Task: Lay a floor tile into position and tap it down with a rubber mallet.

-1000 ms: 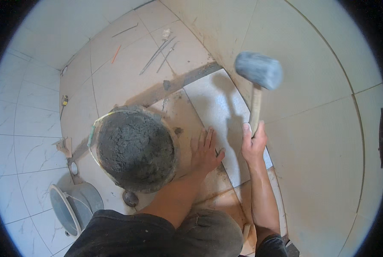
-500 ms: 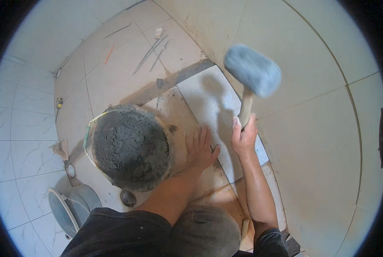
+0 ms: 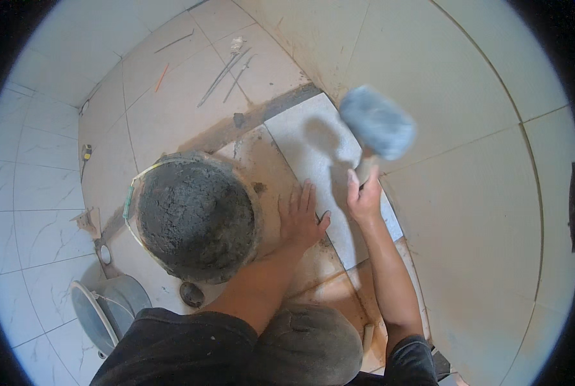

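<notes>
Now the grey, barrel-headed, wooden-handled mallet [image 3: 377, 123] has tipped, right hand [image 3: 364, 201] fingers wrapping it, left hand [image 3: 302, 222] fingers spread.

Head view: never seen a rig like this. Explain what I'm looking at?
No robot: these are a person's two bare hands. A fisheye camera worn on the head looks down at them, so straight edges bend toward the dark rim. The right hand grips a mallet, its head raised and blurred. The left hand lies spread at the left edge of a pale tile. On the floor: a round container heaped with dark mix, a grey bucket and, farther off, thin rods.
</notes>
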Demonstrator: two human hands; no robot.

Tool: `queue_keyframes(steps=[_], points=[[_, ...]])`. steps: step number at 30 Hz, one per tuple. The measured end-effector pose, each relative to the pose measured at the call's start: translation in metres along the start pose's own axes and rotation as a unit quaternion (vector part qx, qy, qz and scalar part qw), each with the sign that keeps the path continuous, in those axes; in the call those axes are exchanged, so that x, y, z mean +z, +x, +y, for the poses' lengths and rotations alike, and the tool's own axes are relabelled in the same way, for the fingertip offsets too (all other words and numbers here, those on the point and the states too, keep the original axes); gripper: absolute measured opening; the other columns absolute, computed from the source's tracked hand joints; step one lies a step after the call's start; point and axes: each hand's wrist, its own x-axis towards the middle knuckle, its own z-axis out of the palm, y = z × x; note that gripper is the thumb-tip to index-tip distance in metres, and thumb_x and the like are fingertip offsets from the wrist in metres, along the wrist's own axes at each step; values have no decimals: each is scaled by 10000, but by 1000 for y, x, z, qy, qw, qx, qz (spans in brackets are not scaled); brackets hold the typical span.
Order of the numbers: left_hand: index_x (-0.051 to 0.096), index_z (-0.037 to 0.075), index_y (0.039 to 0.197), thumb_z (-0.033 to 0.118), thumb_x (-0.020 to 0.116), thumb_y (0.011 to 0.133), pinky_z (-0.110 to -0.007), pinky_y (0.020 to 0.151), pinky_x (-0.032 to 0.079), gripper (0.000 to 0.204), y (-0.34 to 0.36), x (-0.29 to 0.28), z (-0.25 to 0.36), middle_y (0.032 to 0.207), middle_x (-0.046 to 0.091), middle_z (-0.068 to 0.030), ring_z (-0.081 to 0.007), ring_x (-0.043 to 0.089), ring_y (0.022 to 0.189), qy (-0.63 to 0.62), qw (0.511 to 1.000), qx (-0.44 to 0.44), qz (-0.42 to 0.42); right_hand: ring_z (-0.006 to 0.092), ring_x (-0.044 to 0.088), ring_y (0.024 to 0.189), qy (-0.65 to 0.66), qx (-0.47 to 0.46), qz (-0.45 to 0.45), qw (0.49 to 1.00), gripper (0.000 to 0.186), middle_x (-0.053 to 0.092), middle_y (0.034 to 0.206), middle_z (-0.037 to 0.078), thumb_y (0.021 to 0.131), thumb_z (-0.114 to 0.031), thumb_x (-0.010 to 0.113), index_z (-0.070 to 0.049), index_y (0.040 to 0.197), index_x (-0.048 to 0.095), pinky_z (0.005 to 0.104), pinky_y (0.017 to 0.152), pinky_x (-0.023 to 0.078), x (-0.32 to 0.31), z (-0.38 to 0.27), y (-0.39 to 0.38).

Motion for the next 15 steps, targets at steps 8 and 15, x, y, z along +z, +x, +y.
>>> queue_keyframes(steps=[8, 15], points=[[145, 76, 1608, 592, 401, 971, -597, 1211, 19, 859, -3, 4, -7, 1691, 51, -55, -279, 70, 1546, 1, 1000, -2, 9, 475, 675, 747, -4, 60, -83, 995, 273, 684, 808, 261, 976, -219, 611, -10, 1099, 486, 500, 637, 515, -1, -15, -3], [150, 67, 1606, 586, 422, 962, -603, 1204, 27, 871, 2, 6, -1, 1691, 56, -61, -290, 85, 1541, -5, 1000, 6, 14, 454, 669, 688, -155, 67, -113, 979, 302, 675, 765, 224, 969, -230, 626, -14, 1127, 486, 480, 615, 520, 3, 22, -11]])
